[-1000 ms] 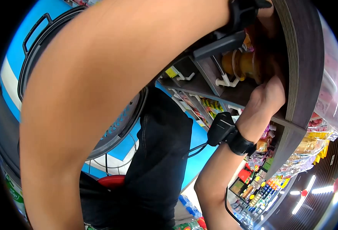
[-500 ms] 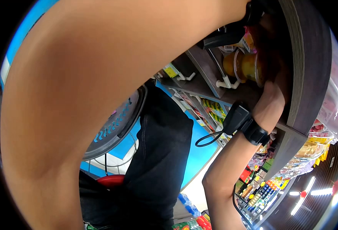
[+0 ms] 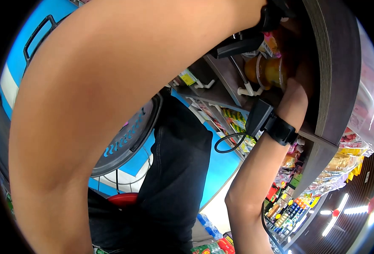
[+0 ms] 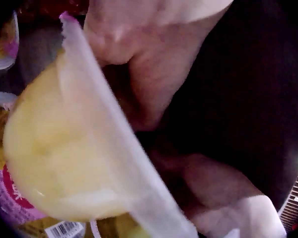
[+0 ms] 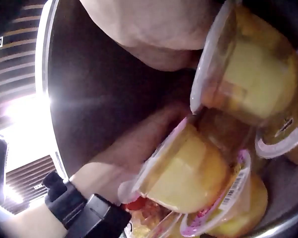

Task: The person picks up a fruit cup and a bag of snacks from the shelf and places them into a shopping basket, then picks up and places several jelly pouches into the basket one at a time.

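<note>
Amber fruit cups with pale lids sit in the dark shelf compartment in the head view. My left hand reaches in from above, in shadow beside the lid rim of a large yellow fruit cup. From the other side comes my right hand, its knuckles next to the amber cups. In the right wrist view, its palm lies beside the lid of an upper fruit cup. A lower fruit cup overlaps the left hand there. Fingertips of both hands are hidden behind lids and in darkness, so I cannot tell their grip.
A dark wooden shelf board borders the hands on the right. White hook ends stick out by the compartment. A black slotted plastic container stands on the blue floor. Bagged snacks fill the neighbouring shelves.
My right wrist has moved up and slightly right, toward the cups. The left arm swung up and right, then partly back. The amber cups stay in nearly the same place.
</note>
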Action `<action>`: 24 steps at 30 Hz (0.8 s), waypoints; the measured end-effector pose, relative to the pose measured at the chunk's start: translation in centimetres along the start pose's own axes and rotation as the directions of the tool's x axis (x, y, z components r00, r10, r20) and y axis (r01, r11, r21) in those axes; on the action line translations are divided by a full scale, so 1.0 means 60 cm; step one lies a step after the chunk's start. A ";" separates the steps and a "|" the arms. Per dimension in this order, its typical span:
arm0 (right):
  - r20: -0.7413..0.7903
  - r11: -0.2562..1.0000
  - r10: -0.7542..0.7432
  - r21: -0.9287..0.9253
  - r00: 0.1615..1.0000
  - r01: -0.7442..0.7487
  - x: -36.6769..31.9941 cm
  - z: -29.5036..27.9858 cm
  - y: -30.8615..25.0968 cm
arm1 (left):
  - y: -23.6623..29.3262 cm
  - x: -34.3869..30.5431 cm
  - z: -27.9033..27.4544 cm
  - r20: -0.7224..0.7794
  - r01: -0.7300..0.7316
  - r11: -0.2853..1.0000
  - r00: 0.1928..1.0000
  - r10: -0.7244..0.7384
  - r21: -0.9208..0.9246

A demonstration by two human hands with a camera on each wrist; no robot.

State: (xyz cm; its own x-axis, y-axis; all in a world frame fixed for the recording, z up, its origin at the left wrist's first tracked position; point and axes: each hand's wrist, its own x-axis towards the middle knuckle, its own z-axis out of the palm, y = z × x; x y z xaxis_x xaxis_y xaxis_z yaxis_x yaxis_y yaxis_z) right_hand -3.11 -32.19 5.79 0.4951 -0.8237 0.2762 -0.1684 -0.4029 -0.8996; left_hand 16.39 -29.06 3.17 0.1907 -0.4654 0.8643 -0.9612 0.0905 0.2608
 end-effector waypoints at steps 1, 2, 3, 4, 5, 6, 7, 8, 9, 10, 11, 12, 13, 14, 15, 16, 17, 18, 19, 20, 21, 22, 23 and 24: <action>0.005 1.000 0.000 -0.012 1.000 0.000 0.000 0.001 0.001 | -0.001 -0.002 -0.007 0.013 -0.008 1.000 1.000 0.007 0.023; 0.009 1.000 0.000 -0.026 1.000 0.001 0.001 0.002 0.001 | 0.000 -0.003 -0.013 0.026 -0.015 0.999 1.000 0.014 0.046; 0.011 0.999 -0.001 -0.039 1.000 0.001 0.002 0.002 0.003 | 0.005 -0.002 -0.017 0.088 -0.007 0.997 0.996 0.000 0.077; 0.014 0.999 -0.001 -0.051 1.000 0.002 0.003 0.002 0.003 | 0.010 -0.003 -0.021 0.151 0.000 0.994 0.988 -0.016 0.108; 0.018 0.998 0.001 -0.066 1.000 0.000 0.005 0.002 0.004 | 0.014 -0.004 -0.027 0.213 0.005 0.990 0.976 -0.036 0.140; 0.020 0.997 -0.001 -0.075 1.000 0.002 0.006 0.002 0.003 | 0.011 -0.003 -0.021 0.211 0.016 0.991 0.977 -0.045 0.134; 0.019 0.996 -0.002 -0.086 1.000 0.004 0.009 0.003 0.004 | 0.012 -0.003 -0.013 0.209 0.027 0.992 0.977 -0.053 0.125; 0.022 0.995 -0.002 -0.099 1.000 0.005 0.011 0.002 0.005 | 0.010 -0.002 -0.006 0.206 0.038 0.993 0.977 -0.061 0.116; 0.023 0.994 -0.004 -0.110 1.000 0.006 0.012 0.003 0.005 | 0.010 -0.001 -0.008 0.220 0.043 0.993 0.973 -0.065 0.106; 0.027 0.992 -0.006 -0.123 1.000 0.009 0.015 0.003 0.005 | 0.009 0.000 -0.010 0.235 0.047 0.994 0.970 -0.068 0.096; 0.029 0.991 -0.006 -0.134 1.000 0.010 0.015 0.003 0.007 | 0.011 0.000 -0.014 0.250 0.052 0.995 0.966 -0.072 0.085; 0.028 0.989 -0.003 -0.146 1.000 0.007 0.017 0.003 0.009 | 0.009 0.000 -0.011 0.219 0.033 0.998 0.975 -0.046 0.060; 0.030 0.987 -0.003 -0.160 1.000 0.008 0.019 0.003 0.009 | 0.004 0.000 -0.005 0.187 0.014 0.999 0.982 -0.021 0.036; 0.033 0.985 -0.006 -0.170 0.999 0.011 0.022 0.004 0.010 | -0.002 0.002 0.001 0.155 -0.006 1.000 0.988 0.004 0.015; 0.036 0.984 -0.008 -0.179 0.999 0.014 0.024 0.005 0.010 | -0.008 0.003 0.006 0.217 0.087 0.994 0.974 -0.071 -0.066; 0.040 0.981 -0.012 -0.193 0.999 0.019 0.032 0.007 0.010 | -0.003 0.002 -0.010 0.285 0.184 0.973 0.949 -0.138 -0.140; 0.040 0.979 -0.012 -0.205 0.999 0.020 0.033 0.009 0.010 | 0.006 0.002 -0.028 0.356 0.283 0.937 0.913 -0.197 -0.206; 0.046 0.976 -0.008 -0.218 0.999 0.018 0.036 0.009 0.009 | 0.015 0.002 -0.047 0.398 0.289 0.943 0.894 -0.206 -0.162; 0.049 0.973 -0.007 -0.230 0.999 0.018 0.037 0.010 0.008 | 0.025 0.004 -0.066 0.438 0.293 0.949 0.873 -0.216 -0.117; 0.052 0.971 -0.007 -0.240 0.999 0.019 0.039 0.009 0.007 | 0.034 0.004 -0.080 0.477 0.295 0.953 0.849 -0.226 -0.072; 0.059 0.970 -0.014 -0.243 0.998 0.028 0.042 0.007 0.006 | 0.032 0.003 -0.073 0.448 0.296 0.952 0.863 -0.233 -0.074; 0.067 0.964 -0.006 -0.265 0.998 0.024 0.043 0.005 0.004 | 0.031 0.002 -0.066 0.420 0.299 0.951 0.875 -0.241 -0.077; 0.085 0.965 -0.042 -0.256 0.996 0.062 0.042 0.003 0.008 | 0.030 0.000 -0.059 0.390 0.303 0.950 0.886 -0.250 -0.080; 0.102 0.964 -0.077 -0.247 0.992 0.100 0.043 0.000 0.012 | 0.029 0.001 -0.056 0.392 0.261 0.964 0.893 -0.221 -0.049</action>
State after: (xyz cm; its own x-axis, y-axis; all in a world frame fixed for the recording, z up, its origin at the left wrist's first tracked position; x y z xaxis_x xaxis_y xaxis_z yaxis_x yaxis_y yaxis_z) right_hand -1.97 -34.58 5.85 0.5907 -0.7454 0.3091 -0.3230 -0.5694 -0.7559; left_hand 15.38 -25.99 5.12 0.3048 -0.7809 0.5452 -0.8674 0.0089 0.4976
